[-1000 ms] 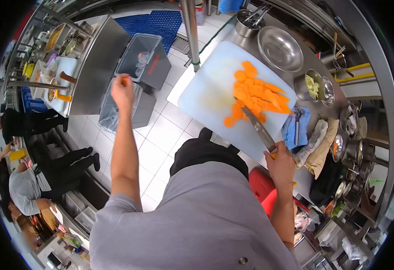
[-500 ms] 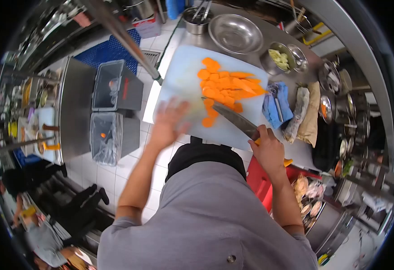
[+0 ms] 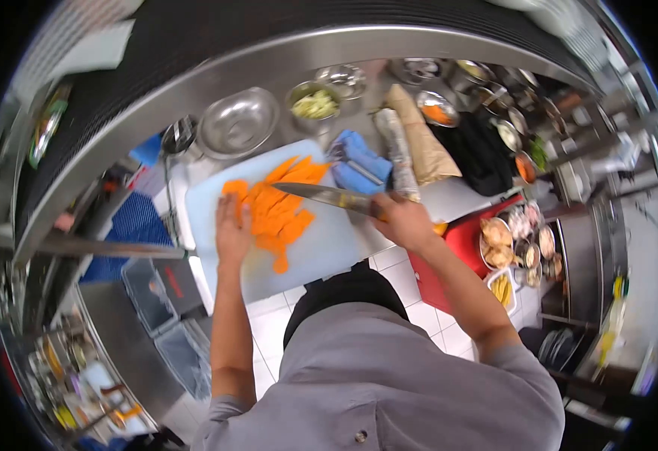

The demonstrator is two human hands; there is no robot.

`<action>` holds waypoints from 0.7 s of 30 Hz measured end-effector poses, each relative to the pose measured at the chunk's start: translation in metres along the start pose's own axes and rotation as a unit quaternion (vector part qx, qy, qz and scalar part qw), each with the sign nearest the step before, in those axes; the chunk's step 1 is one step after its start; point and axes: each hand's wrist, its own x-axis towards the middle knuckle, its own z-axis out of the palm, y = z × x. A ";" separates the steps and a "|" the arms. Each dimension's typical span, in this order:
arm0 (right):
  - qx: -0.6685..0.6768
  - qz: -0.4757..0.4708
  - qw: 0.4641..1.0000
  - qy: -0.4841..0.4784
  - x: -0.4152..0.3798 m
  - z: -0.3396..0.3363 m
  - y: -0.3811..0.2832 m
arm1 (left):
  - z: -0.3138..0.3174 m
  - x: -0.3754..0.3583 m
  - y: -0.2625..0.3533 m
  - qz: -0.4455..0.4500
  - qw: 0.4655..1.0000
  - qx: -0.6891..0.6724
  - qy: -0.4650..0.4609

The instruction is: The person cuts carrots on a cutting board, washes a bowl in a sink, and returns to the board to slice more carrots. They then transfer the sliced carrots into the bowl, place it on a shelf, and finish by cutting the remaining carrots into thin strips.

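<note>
Sliced carrots (image 3: 275, 212) lie in a loose pile on a pale cutting board (image 3: 325, 252), some in rounds and some in long slanted pieces. My right hand (image 3: 404, 222) is wrapped round the handle of a kitchen knife (image 3: 325, 195). Its blade points left, with the tip over the carrots. At the pile's left edge, my left hand (image 3: 233, 231) is open, its fingers stretched out against the slices. Just right of the board lies a folded blue cloth (image 3: 360, 159) with a metal-handled tool on it.
Behind the board stand a wide steel bowl (image 3: 239, 124) and a bowl of chopped pale green vegetable (image 3: 315, 105). A brown paper bag (image 3: 425, 146) lies farther right. Below it, a red surface (image 3: 449, 252) adjoins trays of food. A metal post (image 3: 118, 246) stands left.
My view has turned to the right. My left hand has moved from bare board to the left edge of the carrots. The knife now reaches over the pile, its blade more level.
</note>
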 end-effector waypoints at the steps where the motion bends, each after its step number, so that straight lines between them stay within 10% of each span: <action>1: 0.000 0.020 1.000 -0.020 0.017 0.013 0.005 | 0.006 0.019 -0.006 -0.014 0.998 0.048 0.030; 14: -0.017 -0.105 0.992 -0.073 0.130 0.100 0.027 | 0.017 0.022 -0.018 0.053 0.998 -0.020 -0.023; 21: 0.137 -0.172 0.958 0.185 0.076 0.039 0.070 | 0.007 -0.001 -0.006 0.010 0.997 -0.062 0.034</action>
